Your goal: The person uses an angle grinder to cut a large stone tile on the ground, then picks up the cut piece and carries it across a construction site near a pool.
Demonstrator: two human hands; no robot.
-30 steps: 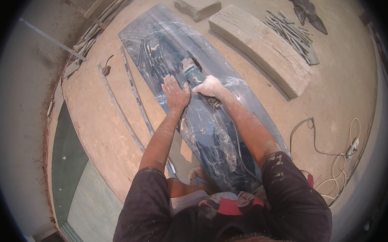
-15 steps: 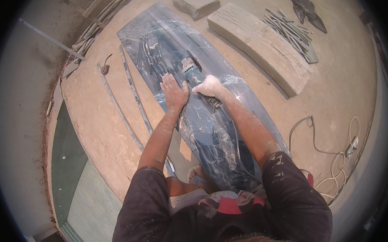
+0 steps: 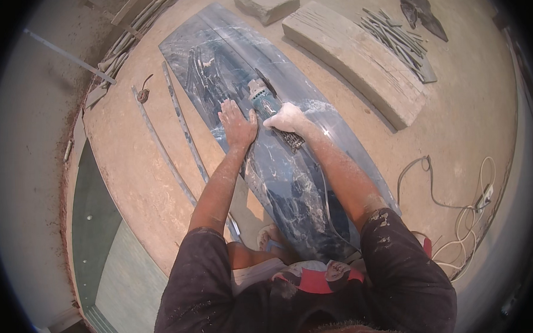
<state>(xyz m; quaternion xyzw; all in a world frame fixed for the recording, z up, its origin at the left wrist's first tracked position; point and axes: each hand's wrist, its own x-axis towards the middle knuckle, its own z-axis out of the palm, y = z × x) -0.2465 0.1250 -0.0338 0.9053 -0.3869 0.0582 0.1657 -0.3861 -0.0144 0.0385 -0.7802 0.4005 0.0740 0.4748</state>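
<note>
A long, dark, glossy stone slab (image 3: pixel 291 189) with white veins stretches away in front of me. My right hand (image 3: pixel 287 118) is wrapped round the body of a teal angle grinder (image 3: pixel 265 102), its disc end pointing away from me over the slab. The disc (image 3: pixel 264 78) shows edge-on beside the metal head, along a straight line that runs up the slab. Flat on the stone, just left of the grinder, lies my left hand (image 3: pixel 238 125) with fingers stretched and thumb apart. Dust whitens the right hand.
Thin cut strips (image 3: pixel 184 122) lie left of the slab. At the right are a long pale block (image 3: pixel 357 64), a pile of narrow offcuts (image 3: pixel 395 42) and a dark cloth (image 3: pixel 417 8). A cable with a white socket (image 3: pixel 487 197) coils at lower right. My foot (image 3: pixel 269 238) is beside the slab.
The whole view has shifted very slightly. Both hands and the grinder keep practically the same place on the slab.
</note>
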